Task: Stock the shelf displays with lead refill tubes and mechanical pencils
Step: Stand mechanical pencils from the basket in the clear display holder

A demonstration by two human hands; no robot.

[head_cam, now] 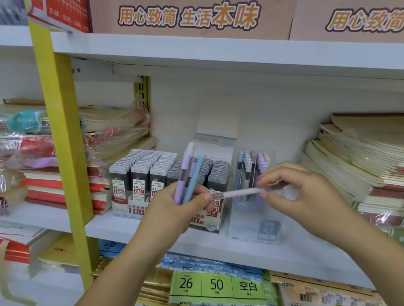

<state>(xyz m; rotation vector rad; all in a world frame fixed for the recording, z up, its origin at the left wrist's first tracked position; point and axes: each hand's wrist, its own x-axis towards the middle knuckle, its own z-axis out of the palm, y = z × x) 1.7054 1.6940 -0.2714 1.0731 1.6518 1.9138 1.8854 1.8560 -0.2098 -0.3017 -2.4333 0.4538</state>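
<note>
Now | our left hand (176, 208) grips spare pencils (188, 174) upright as ready stock | our right hand (300, 190) pinches a pink pencil (239, 192) between both hands, likely bound for the holder (243, 221) just behind.

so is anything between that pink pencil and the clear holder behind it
Nothing visible. The pink pencil, pinched by the right hand with its other end at the left hand, which grips a pencil bundle, lies in front of the clear holder, which already has pencils standing in it.
</note>
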